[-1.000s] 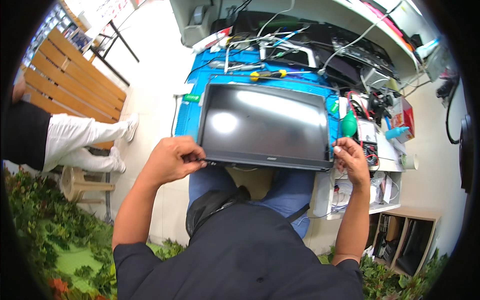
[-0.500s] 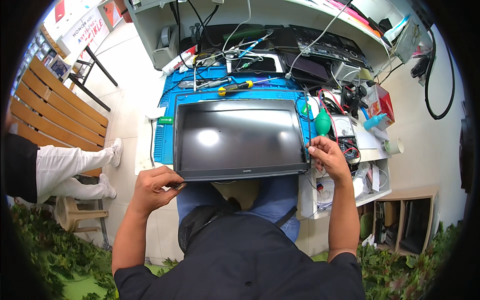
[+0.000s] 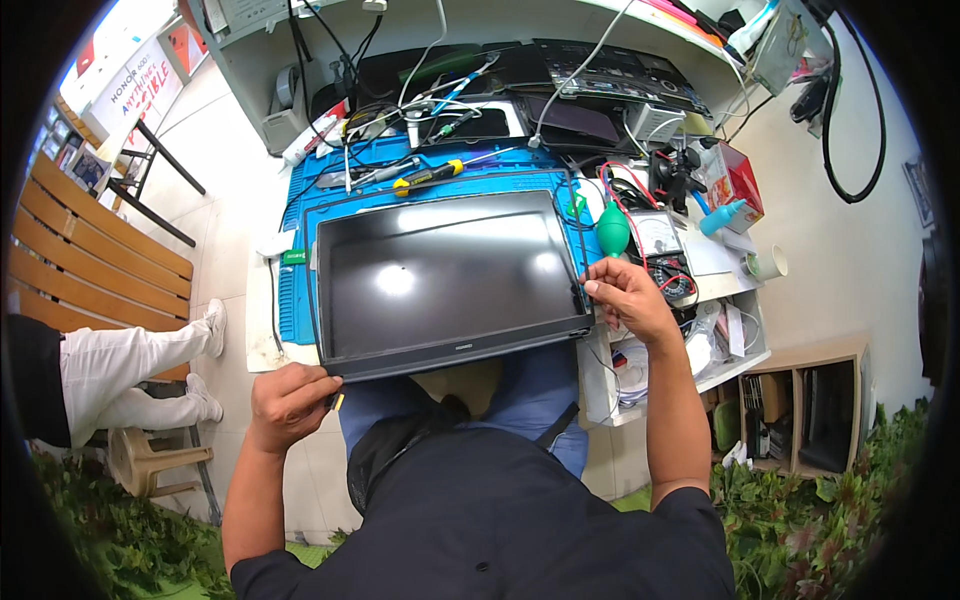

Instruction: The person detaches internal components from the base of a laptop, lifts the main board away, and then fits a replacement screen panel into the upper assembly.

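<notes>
A laptop screen point(image 3: 450, 280) lies face up at the bench's front edge, over a blue work mat point(image 3: 297, 205). Its thin black bezel point(image 3: 572, 205) stands apart from the panel along the far and right sides. My right hand point(image 3: 632, 298) pinches that bezel at the right edge, thumb and forefinger together. At the near left corner, my left hand point(image 3: 290, 405) is closed, fingertips touching the corner. A small dark and yellow tool point(image 3: 338, 402) pokes out below its fingers; most of it is hidden in the hand.
Beyond the screen lie a yellow-and-black screwdriver point(image 3: 430, 177), other tools and tangled cables. To the right are a green air blower point(image 3: 613, 230), a multimeter point(image 3: 668, 275), a light-blue bottle point(image 3: 722, 217) and an open drawer point(image 3: 690, 380). A person in white trousers point(image 3: 140, 365) sits at left.
The whole view has shifted and tilted slightly. My left hand has turned, so the tool's yellow part now shows. My right hand keeps its pinch on the bezel.
</notes>
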Tool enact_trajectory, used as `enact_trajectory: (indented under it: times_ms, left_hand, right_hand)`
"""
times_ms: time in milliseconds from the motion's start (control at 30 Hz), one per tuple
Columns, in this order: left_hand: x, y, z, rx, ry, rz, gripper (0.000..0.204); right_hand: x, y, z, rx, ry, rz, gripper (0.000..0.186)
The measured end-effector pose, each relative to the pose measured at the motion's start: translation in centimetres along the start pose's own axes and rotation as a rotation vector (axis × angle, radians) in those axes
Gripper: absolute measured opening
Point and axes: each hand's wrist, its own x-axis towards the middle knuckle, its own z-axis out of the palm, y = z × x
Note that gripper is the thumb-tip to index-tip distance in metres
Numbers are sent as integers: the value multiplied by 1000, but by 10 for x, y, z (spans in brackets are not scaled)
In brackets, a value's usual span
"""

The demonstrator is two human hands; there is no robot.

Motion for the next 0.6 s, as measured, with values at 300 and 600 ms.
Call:
enact_trajectory:
  times_ms: [300,600]
  left_hand:
    - [-7,-4,5,69,-7,90,33]
    - [2,-23,-6,-855,81,-740,38]
  right_hand:
    - [3,0,-3,-13,-17,-11,19]
    - [-5,5,2,-40,75,-7,22]
